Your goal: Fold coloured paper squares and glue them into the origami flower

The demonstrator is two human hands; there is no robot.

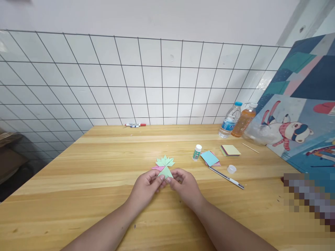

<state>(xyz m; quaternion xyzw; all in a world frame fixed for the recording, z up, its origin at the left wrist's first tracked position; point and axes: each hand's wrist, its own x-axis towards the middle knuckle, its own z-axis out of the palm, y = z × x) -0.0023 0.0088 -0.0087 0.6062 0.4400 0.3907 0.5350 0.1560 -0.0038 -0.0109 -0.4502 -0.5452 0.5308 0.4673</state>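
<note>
a wooden table [78, 195] is standing along a white tiled wall [150, 76] with dark grid lines [162, 94]. high above the table, a plain pale wall [146, 17] is showing. right of it, a colourful panel [295, 82] is displaying a bear [294, 131] in a scarf [285, 126]. left of it, brown box-like shapes [9, 153] are sitting in shadow. beyond the table's right corner, light [264, 82] is glinting off the tiled wall.
</note>
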